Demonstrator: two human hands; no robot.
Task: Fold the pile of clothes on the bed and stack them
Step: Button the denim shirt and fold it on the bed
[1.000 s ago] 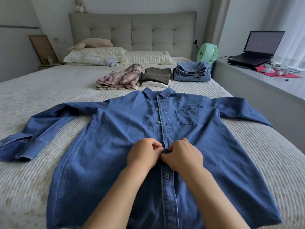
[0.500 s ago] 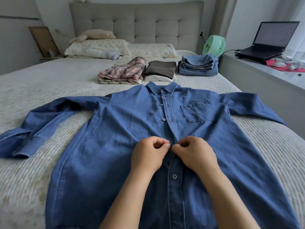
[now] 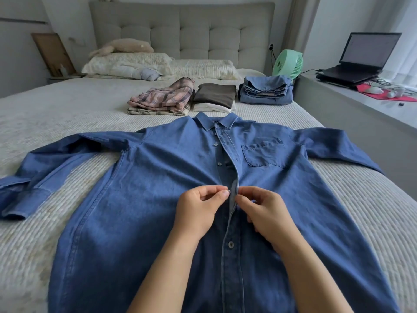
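Shirt: a blue denim shirt (image 3: pixel 158 199) lies face up on the bed (image 3: pixel 67 105), sleeves spread to both sides, collar at the far end.
Left grip: the left hand (image 3: pixel 198 211) has its fingers curled, pinching the shirt's front edge just left of the button strip.
Right grip: the right hand (image 3: pixel 264 213) pinches the button strip itself, thumb and forefinger together on the cloth, nearly touching the left hand.
Above the grip: the front gapes open, two buttons bare.
Below the grip: one button (image 3: pixel 230 244) sits fastened.
Beyond the grip: three folded stacks past the collar, plaid (image 3: pixel 162 98), brown on white (image 3: pixel 215 96), denim (image 3: pixel 266 90).
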